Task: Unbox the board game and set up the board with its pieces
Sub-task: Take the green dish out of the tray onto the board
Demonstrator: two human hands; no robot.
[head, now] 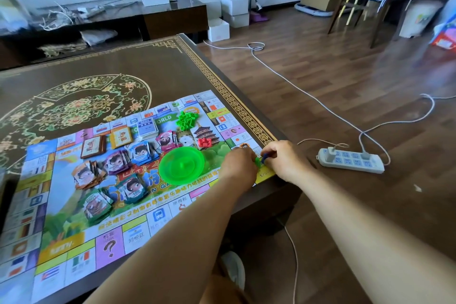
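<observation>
**Both hands at board corner with small pieces**

Now both hands meet at the near right corner of the board (74, 237), which lies flat on the surface (103, 66). Left hand (238, 168) pinches a green piece (257, 162); right hand (287, 159) pinches a blue piece (266, 157). The two pieces sit just beside each other over the yellow corner square. Green dish (181, 166) rests on the board just left of the left hand. Green houses (186, 119) are piled toward the far side, red houses (205, 142) near the dish. Stacks of money (93, 205) and cards (147, 128) spread across the board's middle. Power strip (350, 160) lies on the floor (345, 76) to the right.
</observation>
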